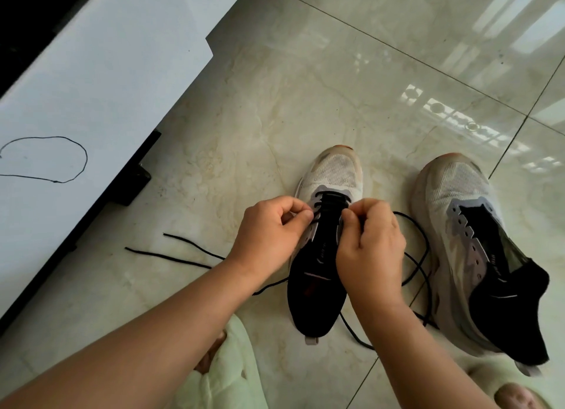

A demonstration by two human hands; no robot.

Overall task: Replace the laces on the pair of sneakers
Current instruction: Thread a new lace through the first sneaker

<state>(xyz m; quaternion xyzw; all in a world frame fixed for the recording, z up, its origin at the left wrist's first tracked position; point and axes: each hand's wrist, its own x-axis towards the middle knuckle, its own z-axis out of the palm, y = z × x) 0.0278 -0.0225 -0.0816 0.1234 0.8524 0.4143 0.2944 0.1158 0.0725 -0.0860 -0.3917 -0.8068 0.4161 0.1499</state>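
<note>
Two white mesh sneakers with black tongues stand on the tiled floor, toes pointing away from me. The left sneaker carries a black lace across its front eyelets. My left hand pinches the lace at the shoe's left eyelet row. My right hand pinches the lace at the right eyelet row. Loose lace ends trail on the floor to the left and loop to the right. The right sneaker has bare eyelets and lies tilted open.
A white low table with dark edge stands at the left, with a thin black lace looped on it. My feet in pale green slippers are at the bottom. Glossy tiles stretch beyond the shoes.
</note>
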